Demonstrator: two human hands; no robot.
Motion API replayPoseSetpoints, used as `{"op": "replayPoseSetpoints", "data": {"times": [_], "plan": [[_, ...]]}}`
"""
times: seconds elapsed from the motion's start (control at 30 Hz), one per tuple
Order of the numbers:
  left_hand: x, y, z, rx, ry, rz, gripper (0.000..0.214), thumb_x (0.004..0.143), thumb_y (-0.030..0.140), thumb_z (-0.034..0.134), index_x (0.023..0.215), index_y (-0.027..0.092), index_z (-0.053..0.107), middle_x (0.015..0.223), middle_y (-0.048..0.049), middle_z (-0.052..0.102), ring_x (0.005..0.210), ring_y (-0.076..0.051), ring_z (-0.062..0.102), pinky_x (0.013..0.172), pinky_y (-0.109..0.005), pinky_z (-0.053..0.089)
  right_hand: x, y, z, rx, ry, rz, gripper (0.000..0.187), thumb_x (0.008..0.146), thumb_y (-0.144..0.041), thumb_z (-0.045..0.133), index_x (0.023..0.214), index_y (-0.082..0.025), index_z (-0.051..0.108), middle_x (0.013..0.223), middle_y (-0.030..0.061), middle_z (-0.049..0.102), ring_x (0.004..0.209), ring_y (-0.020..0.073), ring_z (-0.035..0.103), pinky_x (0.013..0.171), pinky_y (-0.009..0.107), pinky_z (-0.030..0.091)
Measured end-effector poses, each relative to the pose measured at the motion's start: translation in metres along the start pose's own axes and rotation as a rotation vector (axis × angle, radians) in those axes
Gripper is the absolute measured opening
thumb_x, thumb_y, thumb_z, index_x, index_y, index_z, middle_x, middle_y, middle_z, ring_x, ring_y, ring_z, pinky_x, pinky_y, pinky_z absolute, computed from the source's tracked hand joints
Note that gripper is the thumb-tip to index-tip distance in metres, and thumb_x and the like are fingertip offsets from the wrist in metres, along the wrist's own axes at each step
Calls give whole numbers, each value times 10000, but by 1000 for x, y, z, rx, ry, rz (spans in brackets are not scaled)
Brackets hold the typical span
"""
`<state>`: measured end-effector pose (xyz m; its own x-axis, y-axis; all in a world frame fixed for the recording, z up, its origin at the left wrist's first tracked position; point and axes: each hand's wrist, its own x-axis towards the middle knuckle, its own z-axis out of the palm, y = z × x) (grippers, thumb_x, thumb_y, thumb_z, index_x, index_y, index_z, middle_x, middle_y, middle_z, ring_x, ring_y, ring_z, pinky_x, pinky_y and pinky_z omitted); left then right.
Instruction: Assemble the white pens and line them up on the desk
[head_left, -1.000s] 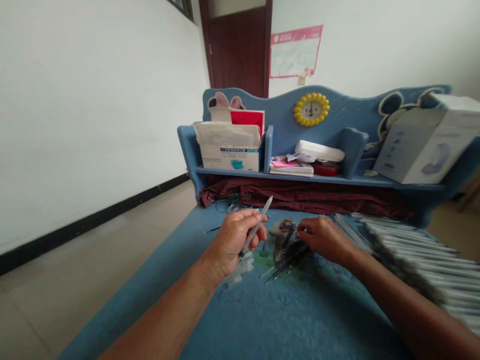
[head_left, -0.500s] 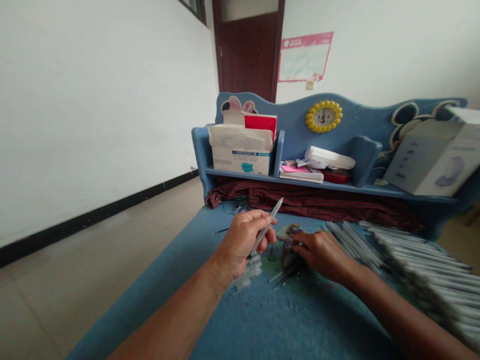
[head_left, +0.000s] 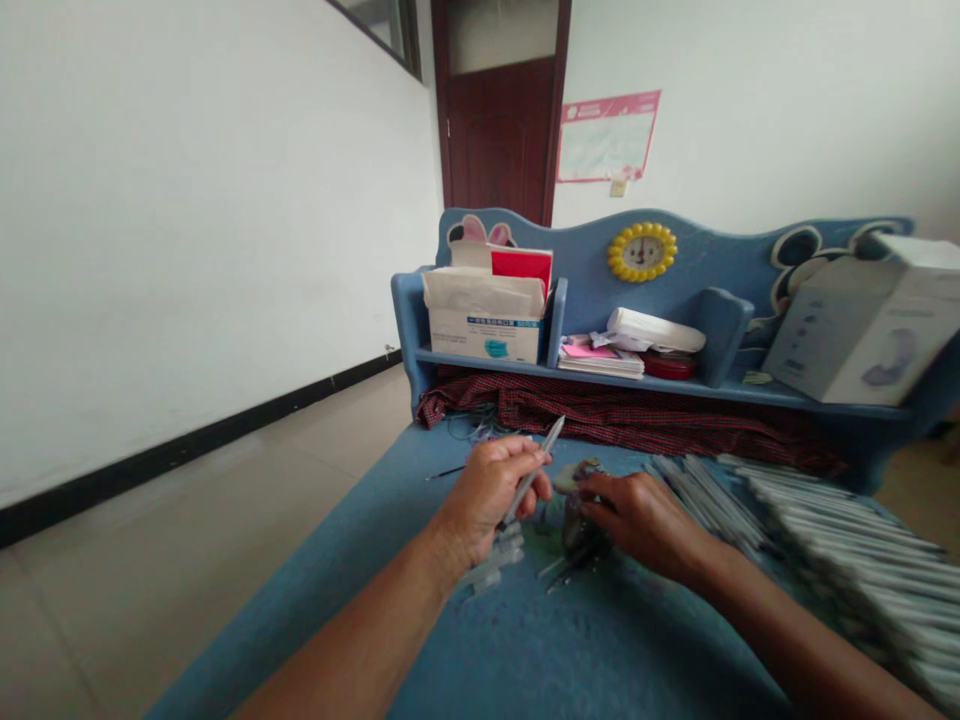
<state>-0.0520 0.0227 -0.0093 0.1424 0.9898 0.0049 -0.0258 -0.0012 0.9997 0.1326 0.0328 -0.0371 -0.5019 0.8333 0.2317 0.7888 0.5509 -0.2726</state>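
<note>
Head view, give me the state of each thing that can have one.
Left hand: closed around the pen
Pen: slanted, pointed end up
Right hand: near thin dark sticks, grip unclear
Pen pile: lying side by side
Mask box: open at the top
Checked cloth: bunched up
Door: shut

The blue table bears pen barrels, refills and clear caps.

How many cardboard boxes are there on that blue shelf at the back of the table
2. An open mask box is in the left end of the blue shelf, and a larger pale box is at its right end. Others could be hidden behind them.
</note>
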Motion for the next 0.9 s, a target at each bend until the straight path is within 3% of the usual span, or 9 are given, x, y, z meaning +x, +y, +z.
{"op": "replayPoseSetpoints", "data": {"times": [0.2,0.4,0.53,0.7,0.9], "plan": [[-2,3,1,15,-2,7,146,742,262,535,727,125,583,505,-1,598,322,-42,421,340,-147,266,-2,-3,-6,31,77,27,193,859,-293,436,822,-217,609,684,4,642,636,132,591,564,217,296],[3,7,-10,16,95,51,136,736,252,542,682,130,571,515,4,599,333,-44,434,346,-149,298,-1,-3,-3,69,30,19,204,853,-267,431,795,-202,616,663,4,630,583,113,559,550,215,288],[9,6,-20,-6,173,86,107,720,226,536,700,129,577,502,12,590,323,-44,429,341,-151,294,2,-14,3,49,12,-64,203,848,-255,444,763,-193,618,698,13,642,643,124,579,575,221,297],[13,2,-25,-6,210,79,104,706,223,536,680,128,569,490,8,582,318,-45,422,338,-155,290,14,-42,9,-111,-53,-269,195,847,-198,429,777,-187,611,751,27,652,666,134,585,568,226,305],[12,1,-25,4,224,53,84,707,213,534,679,136,555,480,11,576,312,-51,415,330,-160,281,38,-61,15,-298,-169,-354,245,815,-126,403,856,-150,644,858,101,657,724,174,610,597,222,374]]}}
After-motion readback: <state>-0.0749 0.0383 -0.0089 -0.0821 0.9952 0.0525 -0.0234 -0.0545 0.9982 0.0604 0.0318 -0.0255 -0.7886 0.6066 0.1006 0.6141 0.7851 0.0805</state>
